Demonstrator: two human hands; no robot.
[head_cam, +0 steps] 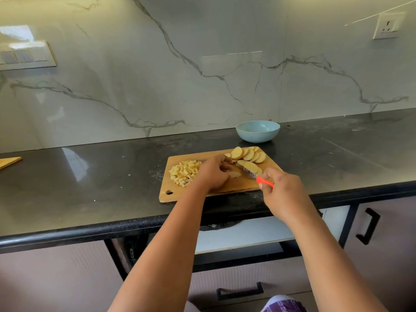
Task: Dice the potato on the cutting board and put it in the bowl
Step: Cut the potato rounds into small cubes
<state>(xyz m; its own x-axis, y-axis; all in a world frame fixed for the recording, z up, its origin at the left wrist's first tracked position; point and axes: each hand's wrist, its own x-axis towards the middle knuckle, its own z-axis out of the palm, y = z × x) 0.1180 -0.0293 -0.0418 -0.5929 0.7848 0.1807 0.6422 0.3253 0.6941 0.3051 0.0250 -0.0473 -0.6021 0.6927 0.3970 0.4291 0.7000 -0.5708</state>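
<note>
Dicing was in hand: the left hand (212, 174) pinned a potato slice (234, 174) to the cutting board (225, 188), the right hand (282, 192) gripped the knife (258, 177), with cut dice (185, 172) left of the left hand; further cuts likely preceded transfer to the bowl (257, 131) beyond both hands.

A wall socket (387, 25) on the marble backsplash (157, 75) (grey-veined), cabinet handles (368, 226) below the dark countertop (78, 188)

Wooden rectangular cutting board (236, 188), hang-hole at near-left corner, flat on counter near front edge. Pale yellow potato: heap of small dice (185, 172) on board's left; fanned round slices (248, 154) at far-right corner; more slices mid-board, partly hidden. Light-blue round bowl (258, 131), upright, just beyond board's far-right corner.
</note>
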